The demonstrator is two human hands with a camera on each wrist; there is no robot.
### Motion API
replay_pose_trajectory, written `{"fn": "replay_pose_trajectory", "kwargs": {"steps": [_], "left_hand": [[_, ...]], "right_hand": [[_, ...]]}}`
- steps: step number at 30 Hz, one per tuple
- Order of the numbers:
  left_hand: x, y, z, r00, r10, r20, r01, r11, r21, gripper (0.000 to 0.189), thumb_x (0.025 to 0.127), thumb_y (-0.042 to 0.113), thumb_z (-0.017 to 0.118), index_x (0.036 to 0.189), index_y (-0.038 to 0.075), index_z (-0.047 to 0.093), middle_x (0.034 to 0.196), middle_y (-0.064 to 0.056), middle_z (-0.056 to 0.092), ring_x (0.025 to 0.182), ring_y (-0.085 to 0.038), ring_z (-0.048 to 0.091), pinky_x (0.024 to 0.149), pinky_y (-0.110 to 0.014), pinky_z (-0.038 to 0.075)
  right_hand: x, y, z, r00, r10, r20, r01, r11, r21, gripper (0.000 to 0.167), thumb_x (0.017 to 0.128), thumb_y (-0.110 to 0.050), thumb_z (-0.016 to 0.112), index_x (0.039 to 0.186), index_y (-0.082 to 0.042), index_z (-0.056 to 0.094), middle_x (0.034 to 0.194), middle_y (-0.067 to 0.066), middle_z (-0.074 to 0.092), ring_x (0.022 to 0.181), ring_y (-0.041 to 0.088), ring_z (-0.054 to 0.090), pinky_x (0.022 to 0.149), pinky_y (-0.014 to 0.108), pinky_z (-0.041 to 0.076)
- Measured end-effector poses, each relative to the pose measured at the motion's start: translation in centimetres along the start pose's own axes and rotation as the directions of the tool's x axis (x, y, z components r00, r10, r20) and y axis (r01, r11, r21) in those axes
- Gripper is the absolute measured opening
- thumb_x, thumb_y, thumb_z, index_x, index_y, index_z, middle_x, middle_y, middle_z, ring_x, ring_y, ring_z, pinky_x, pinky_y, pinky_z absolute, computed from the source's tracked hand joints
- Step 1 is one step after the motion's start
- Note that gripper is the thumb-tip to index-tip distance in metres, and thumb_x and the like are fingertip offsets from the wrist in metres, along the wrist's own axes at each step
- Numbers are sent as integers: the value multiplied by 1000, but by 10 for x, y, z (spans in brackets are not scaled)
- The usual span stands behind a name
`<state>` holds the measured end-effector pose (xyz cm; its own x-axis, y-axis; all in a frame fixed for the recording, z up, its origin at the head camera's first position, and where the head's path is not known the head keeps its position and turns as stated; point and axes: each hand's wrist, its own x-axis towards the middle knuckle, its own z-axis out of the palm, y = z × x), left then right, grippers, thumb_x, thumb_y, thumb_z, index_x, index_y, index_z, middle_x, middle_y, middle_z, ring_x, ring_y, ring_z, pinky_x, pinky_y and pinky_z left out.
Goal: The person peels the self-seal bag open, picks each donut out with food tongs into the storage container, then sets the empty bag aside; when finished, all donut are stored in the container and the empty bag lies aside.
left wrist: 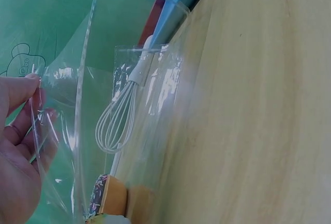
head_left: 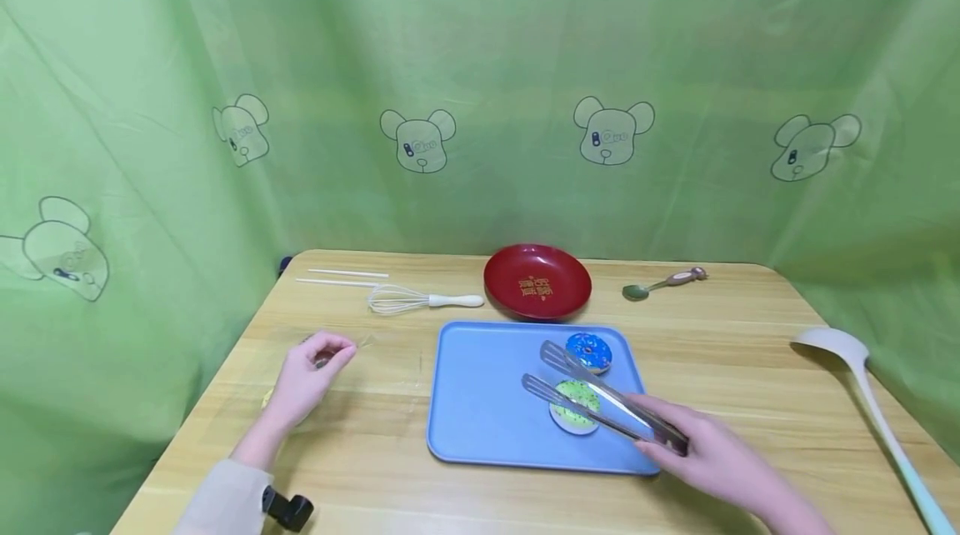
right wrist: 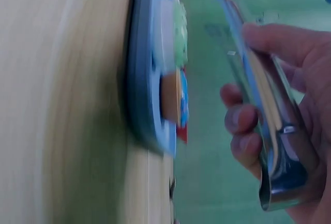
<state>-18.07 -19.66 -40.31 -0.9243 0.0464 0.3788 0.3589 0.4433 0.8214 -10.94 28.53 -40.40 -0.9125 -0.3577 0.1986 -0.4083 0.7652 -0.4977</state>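
Note:
My left hand pinches a clear plastic bag between thumb and fingers, above the left part of the table. Seen in the left wrist view, a doughnut with dark icing and sprinkles lies low beside the bag, partly cut off by the frame. My right hand grips metal tongs, their slotted ends apart over the blue tray. On that tray sit a blue-iced doughnut and a green-iced doughnut; the tongs overlap the green one in the head view.
Behind the tray stands a red plate. A white whisk and white chopsticks lie at the back left. To the right are a small spoon and a large ladle along the table edge. Green curtains surround the table.

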Motion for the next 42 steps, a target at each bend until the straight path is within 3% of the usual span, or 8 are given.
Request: {"fn": "replay_pose_trajectory", "kwargs": {"steps": [13, 18, 22, 27, 31, 37, 39, 42], "left_hand": [[-4, 3, 4, 999, 42, -22, -42, 998, 37, 8, 84, 1, 65, 91, -3, 66, 86, -11, 64, 81, -18, 58, 78, -30, 50], [-6, 2, 6, 998, 59, -26, -58, 998, 36, 7, 84, -1, 65, 90, -3, 66, 85, -11, 64, 80, -19, 59, 77, -29, 51], [-6, -3, 6, 996, 84, -34, -82, 996, 44, 7, 84, -1, 65, 91, -3, 66, 85, -11, 64, 80, -19, 59, 76, -25, 50], [-4, -26, 5, 995, 85, -52, -83, 995, 51, 7, 84, 3, 66, 91, 2, 67, 86, -5, 64, 80, -15, 58, 76, -23, 50], [-4, -39, 6, 997, 58, -46, -56, 998, 31, 8, 85, 9, 68, 93, 7, 68, 87, -1, 63, 82, -12, 58, 77, -24, 51], [-3, -40, 9, 990, 132, -56, -130, 991, 28, 7, 84, 8, 69, 90, 9, 68, 84, 3, 62, 79, -11, 57, 74, -22, 50], [-3, -38, 11, 985, 165, -59, -162, 986, 49, 8, 83, 6, 69, 89, 10, 68, 82, 5, 61, 78, -11, 56, 73, -20, 49], [-2, -34, 12, 980, 189, -55, -184, 979, 83, 9, 82, 4, 69, 88, 11, 68, 82, 8, 60, 78, -10, 56, 72, -20, 48]], "right_hand": [[43, -40, 32, 995, -77, 71, 78, 997, -9, 51, 85, -35, 67, 132, -23, 52, 103, -7, 60, 75, 5, 51, 60, 21, 45], [57, -51, 44, 990, -96, 102, 97, 995, -3, 51, 86, -36, 66, 133, -22, 51, 76, -14, 49, 60, 2, 45, 51, 19, 41], [64, -58, 54, 987, -110, 116, 112, 994, -9, 51, 87, -36, 65, 133, -21, 51, 72, -13, 46, 60, 2, 44, 52, 20, 41], [79, -71, 68, 977, -135, 164, 136, 991, 4, 52, 88, -37, 63, 134, -19, 50, 102, -8, 62, 85, 7, 55, 73, 27, 51], [92, -84, 79, 964, -154, 218, 150, 988, 35, 52, 90, -39, 59, 136, -18, 48, 127, -2, 56, 105, 11, 56, 89, 37, 49], [110, -99, 94, 951, -125, 283, 107, 991, 78, 52, 89, -36, 62, 136, -20, 47, 97, -4, 61, 65, 7, 49, 56, 25, 46], [116, -103, 100, 949, -120, 290, 105, 992, 66, 52, 89, -35, 62, 136, -20, 47, 99, -4, 61, 67, 7, 49, 58, 25, 47], [124, -107, 109, 949, -131, 287, 128, 991, 29, 52, 89, -36, 61, 137, -19, 47, 116, -2, 61, 84, 7, 55, 76, 32, 51]]}}
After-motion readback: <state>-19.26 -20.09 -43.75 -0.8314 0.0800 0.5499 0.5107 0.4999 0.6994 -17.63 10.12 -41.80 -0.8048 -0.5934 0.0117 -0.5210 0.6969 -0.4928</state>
